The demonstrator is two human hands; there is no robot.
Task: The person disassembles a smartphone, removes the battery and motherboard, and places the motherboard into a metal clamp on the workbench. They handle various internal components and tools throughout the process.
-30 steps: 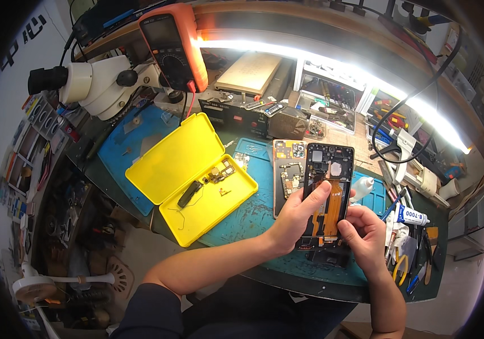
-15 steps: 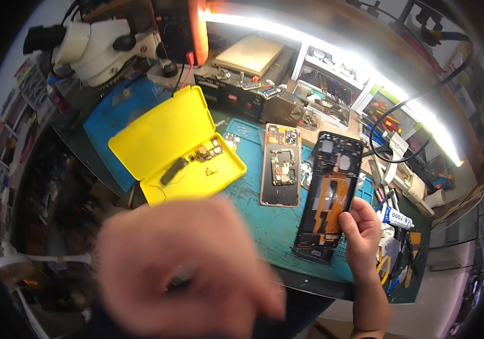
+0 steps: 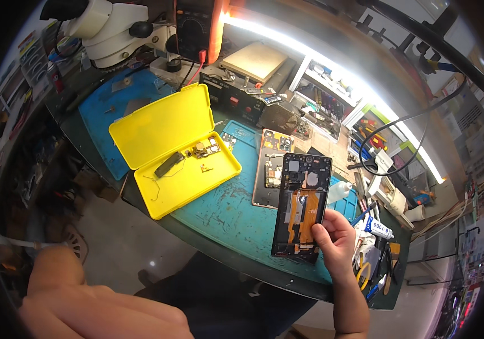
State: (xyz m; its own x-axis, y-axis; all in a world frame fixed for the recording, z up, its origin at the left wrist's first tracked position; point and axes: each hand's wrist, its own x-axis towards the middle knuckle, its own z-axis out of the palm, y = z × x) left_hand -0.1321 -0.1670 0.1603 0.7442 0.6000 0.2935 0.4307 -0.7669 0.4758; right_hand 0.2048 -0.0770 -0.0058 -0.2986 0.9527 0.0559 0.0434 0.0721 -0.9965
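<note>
My right hand (image 3: 337, 242) grips a black phone frame (image 3: 304, 209) by its lower right edge, thumb on the inner face. The frame is tilted upright above the mat, its inside toward me, with orange flex cables (image 3: 305, 217) down the middle. Partly behind it lies a second phone body (image 3: 264, 169), with copper-coloured edges and a circuit board inside. At the lower left, my left hand (image 3: 106, 313) is close and large, away from the bench; its fingers cannot be made out clearly.
An open yellow case (image 3: 197, 183) holds small boards and a dark part on the blue-green mat (image 3: 225, 217). A white microscope (image 3: 109, 34) stands at the back left. A glue tube (image 3: 379, 227), a white bottle (image 3: 341, 191) and several tools sit to the right.
My left hand has dropped from in front of the bench to the lower left. The phone frame and right hand sit slightly further left in view, and the view itself has shifted.
</note>
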